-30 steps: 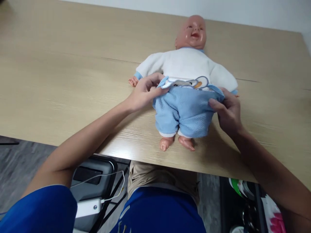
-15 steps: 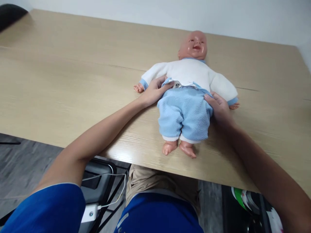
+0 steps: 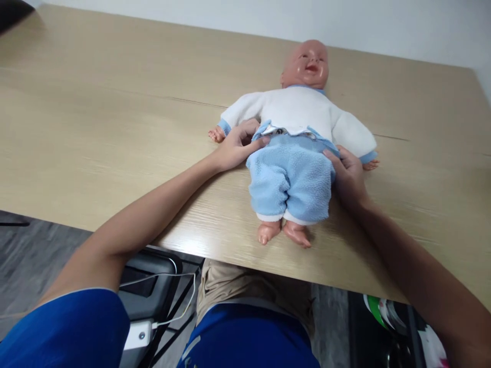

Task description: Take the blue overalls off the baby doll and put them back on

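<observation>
Trousers (image 3: 290, 176) on the baby doll (image 3: 301, 110) look soft, light and stretchy. Left hand (image 3: 237, 147) and right hand (image 3: 350, 176) pinch the waistband (image 3: 297, 140) at left and right, a sensible hold.

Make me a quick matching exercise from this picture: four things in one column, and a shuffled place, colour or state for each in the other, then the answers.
Things:
1. Doll
2. Trousers
3. Right hand
4. Cabled box

Descriptions:
A. Gripping cloth near the doll's waist
B. White, near the picture's bottom edge
C. Lying on its back on the table
D. Light blue, white at the leg ends

Right pairs: 1-C, 2-D, 3-A, 4-B
</observation>
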`<move>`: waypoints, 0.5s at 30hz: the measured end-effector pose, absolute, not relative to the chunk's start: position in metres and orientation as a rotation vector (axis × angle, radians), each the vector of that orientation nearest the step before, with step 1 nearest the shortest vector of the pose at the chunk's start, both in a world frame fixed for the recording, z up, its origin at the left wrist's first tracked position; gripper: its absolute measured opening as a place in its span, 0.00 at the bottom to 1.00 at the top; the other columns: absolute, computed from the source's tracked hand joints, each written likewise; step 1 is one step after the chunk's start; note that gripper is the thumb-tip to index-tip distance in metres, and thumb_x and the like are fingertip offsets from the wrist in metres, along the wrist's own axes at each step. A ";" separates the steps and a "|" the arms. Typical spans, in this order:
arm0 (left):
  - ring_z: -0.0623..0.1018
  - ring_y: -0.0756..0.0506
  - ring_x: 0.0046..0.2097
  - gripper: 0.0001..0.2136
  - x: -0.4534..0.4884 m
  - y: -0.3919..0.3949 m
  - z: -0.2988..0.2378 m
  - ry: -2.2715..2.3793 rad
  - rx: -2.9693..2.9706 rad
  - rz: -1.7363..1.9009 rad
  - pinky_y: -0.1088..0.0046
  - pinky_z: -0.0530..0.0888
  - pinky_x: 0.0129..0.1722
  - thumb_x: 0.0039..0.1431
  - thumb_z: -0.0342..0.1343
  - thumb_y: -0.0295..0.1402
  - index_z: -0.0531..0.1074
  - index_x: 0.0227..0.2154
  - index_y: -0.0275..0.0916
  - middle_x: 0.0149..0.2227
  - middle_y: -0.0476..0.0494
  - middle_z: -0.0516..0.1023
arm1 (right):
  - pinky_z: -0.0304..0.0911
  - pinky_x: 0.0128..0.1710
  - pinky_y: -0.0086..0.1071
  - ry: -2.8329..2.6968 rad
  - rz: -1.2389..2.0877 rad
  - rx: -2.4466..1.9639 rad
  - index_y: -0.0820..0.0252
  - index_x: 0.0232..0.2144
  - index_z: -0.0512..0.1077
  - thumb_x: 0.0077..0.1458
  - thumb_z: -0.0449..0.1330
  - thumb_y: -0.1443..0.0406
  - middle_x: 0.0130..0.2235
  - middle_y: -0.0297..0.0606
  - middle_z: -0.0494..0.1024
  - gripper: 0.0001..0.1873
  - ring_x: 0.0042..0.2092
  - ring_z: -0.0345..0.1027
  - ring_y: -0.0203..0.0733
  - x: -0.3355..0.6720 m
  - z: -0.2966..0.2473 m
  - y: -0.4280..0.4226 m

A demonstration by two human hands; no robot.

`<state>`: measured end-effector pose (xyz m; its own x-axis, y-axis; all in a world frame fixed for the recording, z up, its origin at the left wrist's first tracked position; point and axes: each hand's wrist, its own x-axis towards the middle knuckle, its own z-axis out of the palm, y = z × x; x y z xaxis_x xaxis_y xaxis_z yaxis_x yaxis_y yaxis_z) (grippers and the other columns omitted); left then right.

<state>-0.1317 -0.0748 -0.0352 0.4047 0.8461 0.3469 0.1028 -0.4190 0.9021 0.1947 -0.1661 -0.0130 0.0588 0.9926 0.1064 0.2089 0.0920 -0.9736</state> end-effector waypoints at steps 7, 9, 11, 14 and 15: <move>0.76 0.30 0.68 0.34 -0.122 -0.081 -0.048 0.891 1.823 1.297 0.43 0.70 0.80 0.69 0.66 0.76 0.78 0.41 0.46 0.60 0.33 0.80 | 0.70 0.65 0.44 -1.208 0.906 -1.324 0.46 0.39 0.76 0.75 0.69 0.45 0.41 0.33 0.74 0.18 0.48 0.69 0.50 0.184 -0.016 -0.174; 0.77 0.31 0.67 0.34 -0.120 -0.081 -0.049 0.881 1.799 1.291 0.44 0.71 0.78 0.71 0.64 0.76 0.76 0.41 0.46 0.59 0.34 0.80 | 0.73 0.64 0.45 -1.124 0.999 -1.267 0.46 0.41 0.76 0.74 0.69 0.46 0.43 0.33 0.78 0.15 0.47 0.72 0.50 0.180 -0.015 -0.173; 0.78 0.33 0.61 0.34 -0.120 -0.080 -0.048 0.873 1.744 1.245 0.47 0.76 0.71 0.72 0.63 0.76 0.73 0.40 0.46 0.52 0.37 0.80 | 0.75 0.66 0.46 -1.040 1.087 -1.206 0.46 0.43 0.78 0.71 0.72 0.48 0.46 0.34 0.83 0.14 0.50 0.77 0.52 0.177 -0.013 -0.170; 0.77 0.38 0.49 0.35 -0.122 -0.078 -0.047 0.890 1.642 1.197 0.51 0.79 0.58 0.72 0.64 0.77 0.69 0.39 0.46 0.41 0.43 0.73 | 0.72 0.74 0.49 -1.006 1.144 -1.178 0.46 0.45 0.80 0.69 0.74 0.49 0.51 0.36 0.87 0.12 0.58 0.81 0.54 0.176 -0.012 -0.165; 0.75 0.39 0.46 0.36 -0.122 -0.077 -0.047 0.899 1.611 1.192 0.52 0.79 0.55 0.71 0.65 0.77 0.68 0.38 0.46 0.39 0.45 0.70 | 0.70 0.77 0.49 -1.018 1.136 -1.186 0.46 0.45 0.81 0.69 0.74 0.50 0.52 0.36 0.88 0.12 0.59 0.80 0.54 0.177 -0.012 -0.164</move>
